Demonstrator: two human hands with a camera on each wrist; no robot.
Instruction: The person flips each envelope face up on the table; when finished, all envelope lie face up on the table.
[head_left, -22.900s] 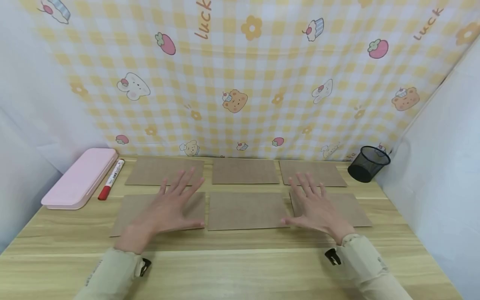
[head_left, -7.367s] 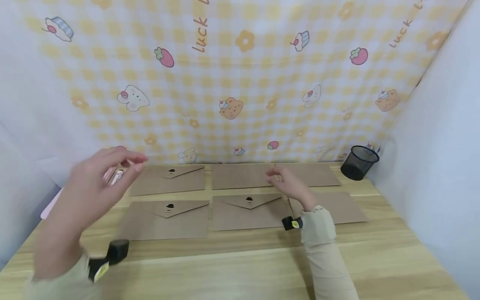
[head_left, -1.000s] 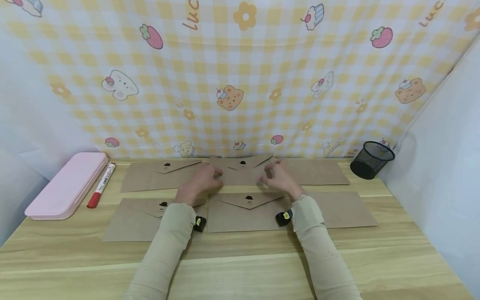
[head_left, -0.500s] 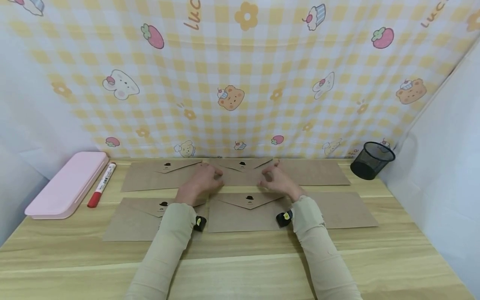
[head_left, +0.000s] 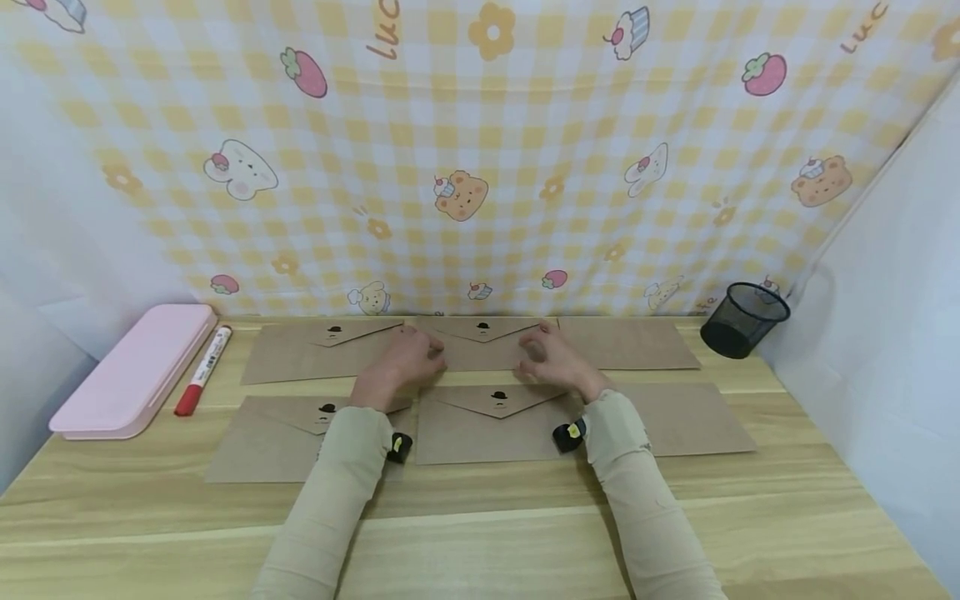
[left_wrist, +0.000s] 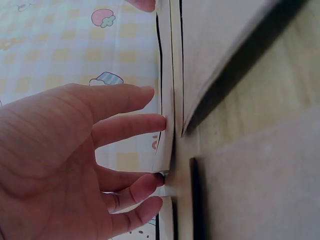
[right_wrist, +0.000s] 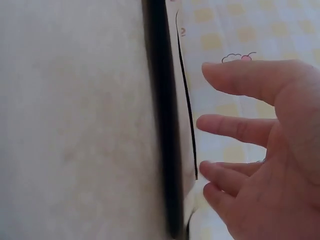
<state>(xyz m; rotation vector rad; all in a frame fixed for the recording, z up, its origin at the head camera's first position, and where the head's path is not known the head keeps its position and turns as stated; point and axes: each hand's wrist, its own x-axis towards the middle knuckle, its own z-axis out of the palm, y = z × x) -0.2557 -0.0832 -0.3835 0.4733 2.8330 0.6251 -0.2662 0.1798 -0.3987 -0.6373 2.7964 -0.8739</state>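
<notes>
The back middle envelope [head_left: 480,354], brown with a hat print on its flap, lies flap side up between my two hands. My left hand [head_left: 397,362] is at its left edge; in the left wrist view the index fingertip touches the envelope [left_wrist: 166,145] and the thumb stands free. My right hand [head_left: 558,362] is at the right edge, fingers loosely bent. In the right wrist view those fingertips [right_wrist: 202,121] are right at the edge, thumb apart. The back left envelope [head_left: 300,354], front left envelope [head_left: 255,442] and front middle envelope [head_left: 480,437] also show their flaps.
Plain sides face up on the back right envelope [head_left: 637,343] and front right envelope [head_left: 690,421]. A pink case [head_left: 138,367] and a red-capped marker [head_left: 204,371] lie at left. A black mesh cup [head_left: 742,321] stands at back right, before a checked curtain [head_left: 491,125].
The back middle envelope, plain side up 7.4 s ago, now shows its flap. Bowed up a second ago, it has settled flat. Both hands have hardly moved in the last second.
</notes>
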